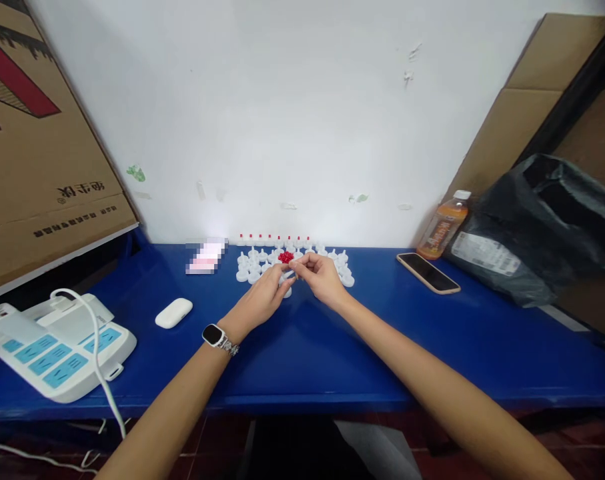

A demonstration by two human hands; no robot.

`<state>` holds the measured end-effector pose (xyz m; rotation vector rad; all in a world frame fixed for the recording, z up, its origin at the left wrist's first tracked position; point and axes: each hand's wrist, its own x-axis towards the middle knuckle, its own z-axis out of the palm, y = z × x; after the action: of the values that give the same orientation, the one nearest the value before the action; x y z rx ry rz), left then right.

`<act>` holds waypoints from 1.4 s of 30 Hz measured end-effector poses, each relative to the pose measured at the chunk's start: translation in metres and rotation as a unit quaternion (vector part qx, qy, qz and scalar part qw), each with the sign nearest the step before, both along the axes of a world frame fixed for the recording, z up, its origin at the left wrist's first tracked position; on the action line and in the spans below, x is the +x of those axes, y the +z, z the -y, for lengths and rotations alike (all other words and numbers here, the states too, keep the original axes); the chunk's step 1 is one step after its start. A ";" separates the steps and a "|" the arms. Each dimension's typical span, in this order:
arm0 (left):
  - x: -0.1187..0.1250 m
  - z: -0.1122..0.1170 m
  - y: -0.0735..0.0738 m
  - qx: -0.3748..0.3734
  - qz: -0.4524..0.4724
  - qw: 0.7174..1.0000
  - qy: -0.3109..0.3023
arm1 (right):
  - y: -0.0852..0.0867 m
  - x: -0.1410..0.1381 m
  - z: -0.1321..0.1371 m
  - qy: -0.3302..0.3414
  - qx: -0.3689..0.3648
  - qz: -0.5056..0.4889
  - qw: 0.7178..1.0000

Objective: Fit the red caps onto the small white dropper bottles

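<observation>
Both the left hand (268,291) and the right hand (324,280) are held close together over a blue counter (312,367), fingertips nearly meeting. Whether either grip is closed on a small piece cannot be told, as the fingertips are too small to make out. Just beyond them, a pile of red pieces (285,257) is surrounded by white nozzle-tipped pieces (346,275). Behind these, eight red-tipped white pieces (260,241) are lined up by the wall (302,120). A phone (429,273) is laid well to the right, near a bottle (442,225).
</observation>
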<state>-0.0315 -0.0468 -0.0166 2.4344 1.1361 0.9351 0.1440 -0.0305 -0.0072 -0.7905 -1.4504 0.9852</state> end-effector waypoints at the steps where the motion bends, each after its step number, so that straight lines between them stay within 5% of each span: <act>1: 0.000 0.000 0.000 0.005 -0.003 1.000 0.002 | 0.001 0.000 0.000 0.003 -0.003 0.003 1.000; 10: 0.002 0.000 0.002 0.022 -0.003 1.000 0.012 | -0.003 -0.006 0.004 -0.004 -0.021 -0.022 1.000; 20: 0.011 0.009 0.004 -0.007 -0.002 1.000 -0.021 | -0.005 -0.014 0.010 -0.102 0.007 -0.085 0.991; 25: 0.012 0.006 0.000 0.013 0.018 1.000 -0.023 | -0.005 -0.017 0.017 -0.157 0.057 -0.026 0.986; 31: 0.012 0.004 0.000 0.018 0.026 0.999 -0.034 | -0.004 -0.018 0.017 -0.133 0.074 -0.032 0.988; 37: 0.020 -0.011 0.012 0.062 0.014 0.998 0.004 | 0.016 0.011 -0.006 -0.043 0.060 -0.001 0.997; 42: 0.029 -0.038 0.023 0.088 -0.045 0.995 0.002 | 0.029 0.066 -0.066 -0.221 0.135 0.103 0.960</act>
<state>-0.0025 -0.0092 0.0067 2.6391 1.1311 0.9738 0.2100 0.0354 0.0221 -0.9793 -1.4573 0.3644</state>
